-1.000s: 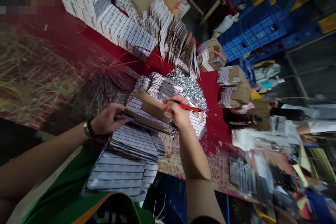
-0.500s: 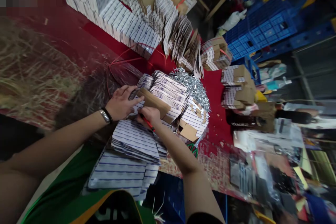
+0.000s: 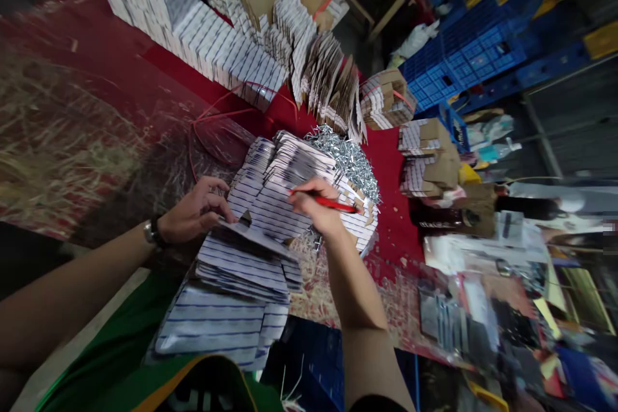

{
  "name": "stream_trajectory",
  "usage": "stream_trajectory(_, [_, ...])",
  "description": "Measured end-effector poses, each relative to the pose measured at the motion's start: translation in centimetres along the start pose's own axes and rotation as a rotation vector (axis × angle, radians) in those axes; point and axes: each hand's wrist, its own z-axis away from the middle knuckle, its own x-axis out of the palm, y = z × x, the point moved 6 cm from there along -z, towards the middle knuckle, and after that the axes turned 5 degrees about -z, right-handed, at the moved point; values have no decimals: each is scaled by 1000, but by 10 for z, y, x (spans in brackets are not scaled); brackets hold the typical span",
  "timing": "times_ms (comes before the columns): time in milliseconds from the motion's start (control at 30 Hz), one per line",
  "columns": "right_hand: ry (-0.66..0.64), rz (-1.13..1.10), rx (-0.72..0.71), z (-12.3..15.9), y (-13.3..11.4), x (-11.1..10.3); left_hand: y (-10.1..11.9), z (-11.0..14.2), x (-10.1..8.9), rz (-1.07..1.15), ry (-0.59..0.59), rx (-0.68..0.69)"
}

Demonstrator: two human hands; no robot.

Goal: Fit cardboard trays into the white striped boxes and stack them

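Note:
My left hand has its fingers curled at the left end of a tilted striped cardboard piece, gripping its edge. Under that piece is a stack of flat striped cardboard pieces, close to my body. My right hand is closed around a slim red pen-like tool, raised over fanned striped cardboard pieces. Whether the tool has a blade or a point I cannot make out. Behind the fanned pieces lies a heap of small silver metal bits.
Stacked striped boxes and rows of folded cardboard line the far side of the red table. A red strap loops across clear plastic. To the right are cardboard bundles, blue crates and a dark bottle.
My right hand has moved right and away from my left hand with the red tool. The brown-faced cardboard between my hands has come down onto the near stack. My left hand has shifted left and nearer.

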Motion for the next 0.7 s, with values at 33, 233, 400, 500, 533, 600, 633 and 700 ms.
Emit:
stream_trajectory(33, [-114,95,-40,2,7,17,0,-2,-2,47,-48,-18])
stream_trajectory(233, [-62,367,-332,14,36,63,0,-38,-4,-610,52,-11])
stream_trajectory(400, [382,180,-252,32,25,0,-21,-68,12,-677,78,-56])
stream_trajectory(500, [421,8,-66,63,18,-33,-38,-89,3,-558,120,-148])
stream_trajectory(533, [388,-16,-14,76,16,-39,-41,-93,-1,-521,108,-168])
stream_trajectory(600, [322,-1,65,105,15,-48,-36,-95,-8,-484,60,-145])
stream_trajectory(633, [323,17,99,121,17,-53,-29,-91,-12,-478,35,-106])
stream_trajectory(700, [443,37,172,157,28,-65,-9,-74,-18,-445,-43,-20])
